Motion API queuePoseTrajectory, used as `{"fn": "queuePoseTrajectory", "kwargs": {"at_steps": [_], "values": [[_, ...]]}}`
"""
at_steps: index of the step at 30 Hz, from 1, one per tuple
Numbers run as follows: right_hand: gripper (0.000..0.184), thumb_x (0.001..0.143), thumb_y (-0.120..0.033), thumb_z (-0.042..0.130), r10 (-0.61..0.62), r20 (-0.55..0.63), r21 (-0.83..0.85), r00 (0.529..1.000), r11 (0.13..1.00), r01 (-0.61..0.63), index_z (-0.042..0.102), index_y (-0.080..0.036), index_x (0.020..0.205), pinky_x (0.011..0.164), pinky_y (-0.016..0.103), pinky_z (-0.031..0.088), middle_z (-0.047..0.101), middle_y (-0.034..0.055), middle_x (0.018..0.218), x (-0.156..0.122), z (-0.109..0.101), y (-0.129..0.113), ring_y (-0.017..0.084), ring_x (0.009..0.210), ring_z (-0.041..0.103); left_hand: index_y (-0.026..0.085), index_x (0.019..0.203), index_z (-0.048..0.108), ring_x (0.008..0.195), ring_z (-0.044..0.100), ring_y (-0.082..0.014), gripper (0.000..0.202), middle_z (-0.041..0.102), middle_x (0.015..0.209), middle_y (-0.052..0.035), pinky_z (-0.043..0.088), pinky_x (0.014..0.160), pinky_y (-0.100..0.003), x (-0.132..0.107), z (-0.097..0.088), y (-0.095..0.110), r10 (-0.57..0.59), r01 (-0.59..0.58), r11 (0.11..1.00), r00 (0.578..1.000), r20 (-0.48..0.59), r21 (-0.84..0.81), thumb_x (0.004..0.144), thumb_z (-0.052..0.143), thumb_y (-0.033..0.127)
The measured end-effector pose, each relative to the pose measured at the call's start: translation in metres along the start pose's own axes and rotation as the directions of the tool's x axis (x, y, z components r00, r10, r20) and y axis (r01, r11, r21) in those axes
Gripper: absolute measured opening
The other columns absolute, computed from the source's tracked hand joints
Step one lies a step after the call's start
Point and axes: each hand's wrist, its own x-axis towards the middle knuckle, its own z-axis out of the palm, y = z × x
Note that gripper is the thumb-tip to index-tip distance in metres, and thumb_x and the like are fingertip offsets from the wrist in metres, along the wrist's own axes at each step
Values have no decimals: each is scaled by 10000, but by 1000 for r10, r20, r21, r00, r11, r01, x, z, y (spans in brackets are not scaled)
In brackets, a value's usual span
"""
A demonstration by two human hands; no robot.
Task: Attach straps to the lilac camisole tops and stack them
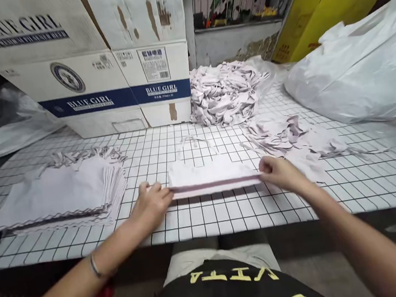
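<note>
A pale pinkish-white piece of fabric or paper point(211, 172) lies in front of me, with a fold running along its near side. My left hand point(153, 203) pinches the left end of that fold. At the right end, my right hand point(276, 172) has its fingers closed on the same edge. The fold is stretched straight between both hands, just above the table. To the left sits a stack of similar pale sheets point(55, 192) with wavy edges. Right of the piece, a loose spread of pale scraps point(291, 139) lies close beyond my right hand.
A white grid-patterned cloth point(206, 219) covers the table. Large Blue Girl cartons point(95, 74) stand at the back left. Behind the piece rises a heap of pale strips point(225, 92). A bulging white plastic bag point(357, 61) and a yellow box point(329, 12) occupy the back right.
</note>
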Motion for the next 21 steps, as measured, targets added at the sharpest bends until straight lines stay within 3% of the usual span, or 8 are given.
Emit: {"fn": "queuePoseTrajectory", "kwargs": {"at_steps": [2,5,8,12,13,16,18,21], "values": [[89,686,-183,567,58,12,49,998,997,-58,530,-214,761,557,235,373,570,-42,635,-36,34,11,131,608,533,173,1018,686,870,591,-238,271,733,952,-73,286,849,-469,-34,15,27,-56,55,998,998,-20,-41,850,511,52],[89,698,-202,548,141,-12,127,990,982,-138,527,-226,782,556,243,391,562,-43,634,-68,56,13,133,591,524,183,1050,658,883,615,-221,224,730,952,-52,282,842,-448,-61,16,51,-153,144,982,986,-70,-120,881,538,98],[103,709,-220,577,142,2,158,990,977,-141,535,-230,802,545,249,394,545,-40,626,-83,54,12,135,575,507,198,1092,636,917,617,-222,226,727,975,-39,278,838,-437,-76,7,62,-184,163,963,979,-85,-215,895,553,124],[171,773,-353,649,-87,177,292,980,956,32,591,-229,875,602,270,452,593,4,739,-93,41,16,160,669,555,229,1031,647,973,591,-219,178,688,1076,-50,309,856,-419,-90,-1,67,-235,173,888,967,-98,-426,888,577,149],[208,793,-401,648,-138,154,316,978,945,83,609,-229,904,635,283,469,617,27,810,-92,39,17,173,720,574,223,980,648,954,588,-209,138,680,1038,-50,322,851,-407,-89,-2,67,-295,206,862,947,-127,-463,887,578,149],[274,859,-455,587,-210,-75,237,975,946,222,639,-243,1025,751,341,480,635,84,1048,-75,39,20,221,895,590,204,884,631,876,577,-189,53,646,892,-37,333,816,-380,-74,0,66,-441,310,823,877,-191,-477,895,583,183],[304,877,-438,566,-286,-126,118,950,946,301,631,-263,1117,854,404,452,631,90,1134,-51,43,19,253,989,570,204,897,628,871,570,-203,72,643,888,-35,320,799,-381,-60,6,65,-399,312,852,907,-135,-420,880,624,273],[235,858,-402,585,-371,22,10,928,929,371,670,-264,1028,910,465,401,677,66,1004,-13,51,13,267,965,566,193,905,616,848,558,-212,156,639,890,-42,313,757,-366,-48,16,65,-305,294,893,952,22,-339,881,614,346]]}}
